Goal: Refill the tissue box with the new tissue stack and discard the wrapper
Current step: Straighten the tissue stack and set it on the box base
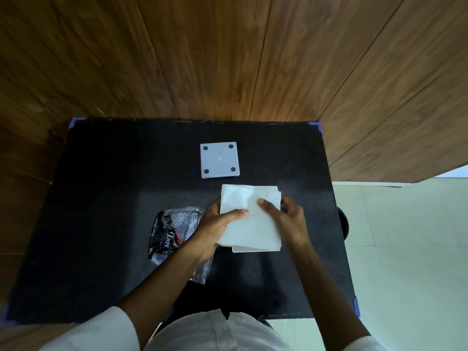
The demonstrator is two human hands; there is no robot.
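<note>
A white tissue stack (250,224) sits in the middle of the black table (101,198), held from both sides. My left hand (215,226) grips its left edge with the thumb on top. My right hand (286,219) grips its right edge, thumb pressed on the top sheet. A white edge (253,249) juts out under the stack's near side; whether it is the tissue box I cannot tell. The black printed plastic wrapper (169,234) lies crumpled on the table just left of my left hand. A white square plate with four dark round feet (219,160) lies farther back.
Wooden panel walls (228,59) rise behind and to the right of the table. Blue tape marks the table corners (319,126). Pale floor tiles (405,249) lie to the right, with a dark round object (344,224) at the table's right edge.
</note>
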